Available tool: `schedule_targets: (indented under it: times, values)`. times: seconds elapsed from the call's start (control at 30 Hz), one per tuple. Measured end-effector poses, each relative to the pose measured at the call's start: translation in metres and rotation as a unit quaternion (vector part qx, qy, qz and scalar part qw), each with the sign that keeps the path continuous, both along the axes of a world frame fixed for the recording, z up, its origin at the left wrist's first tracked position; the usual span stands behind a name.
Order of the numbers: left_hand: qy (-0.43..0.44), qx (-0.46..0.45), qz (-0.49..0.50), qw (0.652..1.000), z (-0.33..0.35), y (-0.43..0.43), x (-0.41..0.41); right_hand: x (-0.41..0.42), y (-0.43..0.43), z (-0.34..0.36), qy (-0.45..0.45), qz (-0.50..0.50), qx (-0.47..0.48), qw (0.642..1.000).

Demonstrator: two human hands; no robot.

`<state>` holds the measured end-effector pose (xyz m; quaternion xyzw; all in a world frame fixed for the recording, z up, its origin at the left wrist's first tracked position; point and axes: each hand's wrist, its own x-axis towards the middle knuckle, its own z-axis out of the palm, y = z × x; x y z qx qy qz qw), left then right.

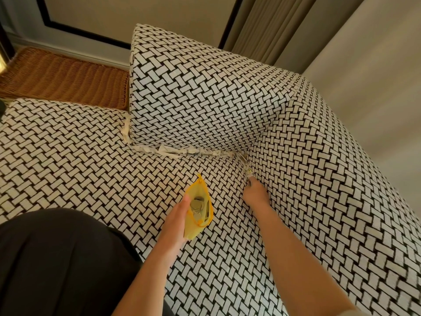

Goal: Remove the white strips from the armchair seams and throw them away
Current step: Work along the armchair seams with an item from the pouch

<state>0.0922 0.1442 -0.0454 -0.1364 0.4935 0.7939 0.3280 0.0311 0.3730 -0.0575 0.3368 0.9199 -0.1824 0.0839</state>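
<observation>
Room: beige walls with a dark-framed panel are seen behind; a pleated beige curtain [268,26] hangs at the upper right, and a brown woven wicker surface [63,80] lies at the upper left, beyond the seat.
Armchair: a black-and-white basket-weave upholstered armchair [68,160] fills most of the view; a block-shaped cushion in the same fabric [193,99] stands on its seat.
Long strip: a crumpled white strip [177,151] is tucked into the seam where the cushion's base meets the seat. Its long axis runs left to right, sloping slightly down toward the right.
Corner strip: a second white strip [126,131] is lodged along the cushion's left edge. Its long axis runs up the picture, and the first strip is met at the cushion's near-left corner.
Seam strip: a short white strip [247,167] sits in the seam between the seat and the armchair's right side. It is aligned with that seam, its near end pointing at the right hand.
Right hand: the right hand [254,192] is stretched into the seam, and the short strip's near end is pinched at the fingertips; some blur is present there.
Left hand: the left hand [175,222] is wrapped round a small yellow zip pouch [196,226], held above the seat with its mouth open; silver coins [197,207] are seen inside.
Foreground: black pleated fabric [57,258] is seen at the lower left.
</observation>
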Motion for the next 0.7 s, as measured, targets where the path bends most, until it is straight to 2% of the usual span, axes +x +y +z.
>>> schedule_targets:
  times: [0.13,0.27,0.47,0.57,0.7]
  values:
    - [0.015,0.005,-0.002,1.0,0.0,-0.001,0.001,-0.016,0.002,0.011,-0.013,-0.032,-0.085,0.996]
    - [0.011,0.014,0.003,1.0,0.001,-0.001,0.001,-0.024,-0.003,0.021,-0.062,-0.043,-0.085,0.993]
    - [0.034,0.003,-0.002,0.999,0.002,-0.001,0.002,-0.029,-0.01,0.045,-0.158,-0.067,-0.14,0.975]
    - [0.039,0.004,-0.002,0.999,0.002,-0.001,0.003,-0.029,-0.009,0.039,-0.128,-0.046,-0.102,0.985]
    - [0.016,0.009,0.004,1.0,0.004,-0.001,0.001,-0.011,-0.014,0.018,0.0,-0.053,-0.007,0.999]
